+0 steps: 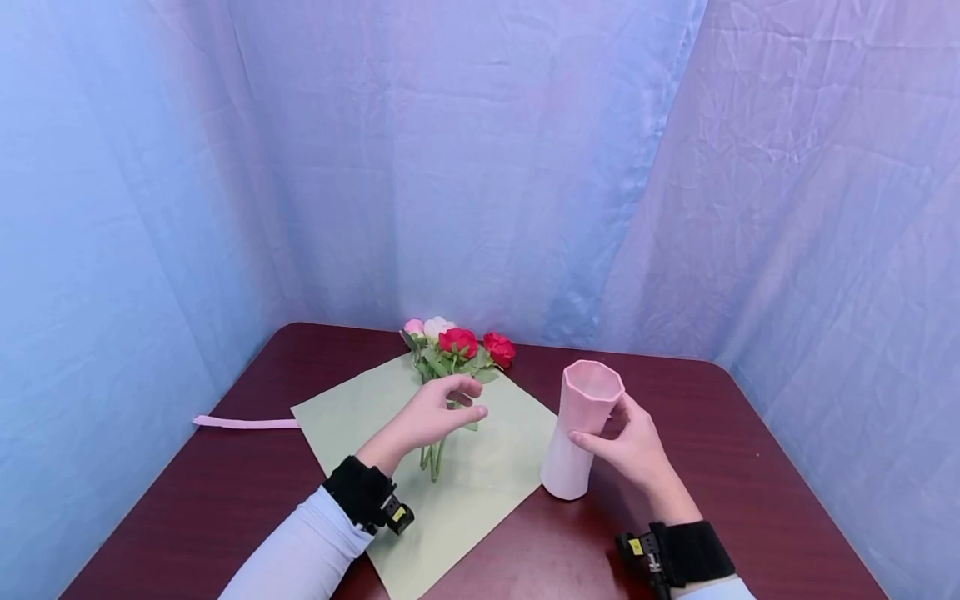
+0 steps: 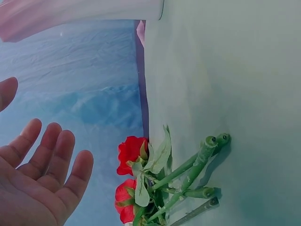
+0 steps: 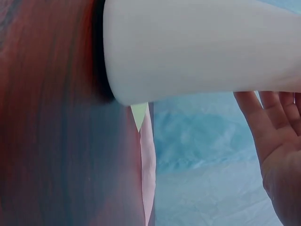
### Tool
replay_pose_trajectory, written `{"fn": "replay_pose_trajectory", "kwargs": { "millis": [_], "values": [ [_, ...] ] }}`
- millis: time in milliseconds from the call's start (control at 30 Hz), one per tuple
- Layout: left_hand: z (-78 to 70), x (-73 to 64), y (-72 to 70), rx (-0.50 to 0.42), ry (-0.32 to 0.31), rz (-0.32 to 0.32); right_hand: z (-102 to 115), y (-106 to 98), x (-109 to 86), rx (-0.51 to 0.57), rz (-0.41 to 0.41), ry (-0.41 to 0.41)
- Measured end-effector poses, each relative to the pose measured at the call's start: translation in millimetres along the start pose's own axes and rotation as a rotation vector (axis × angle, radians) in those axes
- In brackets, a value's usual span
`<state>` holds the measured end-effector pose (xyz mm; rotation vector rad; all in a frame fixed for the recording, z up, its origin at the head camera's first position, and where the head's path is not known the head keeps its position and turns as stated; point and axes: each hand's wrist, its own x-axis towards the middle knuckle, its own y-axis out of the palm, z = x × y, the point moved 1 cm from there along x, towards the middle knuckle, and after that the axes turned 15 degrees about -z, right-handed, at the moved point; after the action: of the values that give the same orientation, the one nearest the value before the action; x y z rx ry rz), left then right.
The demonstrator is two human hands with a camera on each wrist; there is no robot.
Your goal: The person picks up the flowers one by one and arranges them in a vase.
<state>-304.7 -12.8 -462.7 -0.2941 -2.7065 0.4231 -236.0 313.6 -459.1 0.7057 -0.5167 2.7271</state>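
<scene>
My right hand [image 1: 633, 446] grips a faceted vase [image 1: 564, 458], pink at the top fading to white, around its upper part. In the head view the vase leans slightly right, its base at the right corner of a pale green paper sheet [image 1: 495, 517]. My left hand [image 1: 435, 412] hovers over a bunch of flowers, holding nothing, fingers loosely bent and thumb apart. The bunch has red roses [image 1: 457, 340], a white bloom [image 1: 437, 326] and a pink one [image 1: 414, 327]. Its green stems [image 2: 188, 176] lie on the paper, cut ends toward me.
A pink ribbon [image 1: 243, 423] sticks out from the paper's left corner past the table edge. Another pink strip [image 3: 148, 174] shows behind the vase in the right wrist view. Draped cloth [image 1: 465, 167] surrounds the dark wooden table [image 1: 720, 433].
</scene>
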Motion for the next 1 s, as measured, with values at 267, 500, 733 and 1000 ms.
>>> {"fn": "replay_pose_trajectory", "kwargs": {
  "millis": [267,500,733,1000],
  "values": [
    [-4.4,-1.7,-8.8,0.012,0.017,-0.03,-3,-7,-2.1,0.032,0.049,0.006],
    [-8.1,-3.4,-18.5,0.015,0.024,-0.047,-3,-12,-2.0,0.046,0.108,0.006],
    [-6.8,-5.6,-23.3,0.019,0.02,-0.053,-2,-18,1.9,0.02,0.153,-0.017],
    [-6.5,-6.3,-34.2,0.038,0.026,-0.081,-2,-22,5.9,-0.006,0.183,-0.065]
  ]
}}
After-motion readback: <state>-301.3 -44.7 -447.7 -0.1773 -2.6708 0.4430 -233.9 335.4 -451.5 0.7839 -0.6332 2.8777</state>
